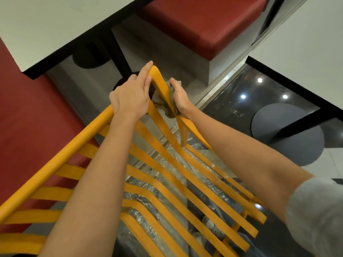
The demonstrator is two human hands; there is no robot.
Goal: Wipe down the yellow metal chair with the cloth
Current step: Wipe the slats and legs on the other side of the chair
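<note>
Left hand (130, 97) steadies chair (61, 156) rail; right hand (179, 98) grips cloth (163, 104) round frame. Keep cloth wrapped, slide steadily.

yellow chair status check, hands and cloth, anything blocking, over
Left hand grips the yellow metal chair at its top corner. Right hand holds the crumpled grey-brown cloth against the frame. Nothing in the way.

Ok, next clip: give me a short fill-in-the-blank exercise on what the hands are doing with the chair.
1. The right hand presses a grey ____ against the chair frame.
2. The left hand grips the chair's top ____.
3. The chair's slats are painted ____.
4. The bench cushion beyond the chair is ____.

Missing words: cloth; rail; yellow; red
</note>
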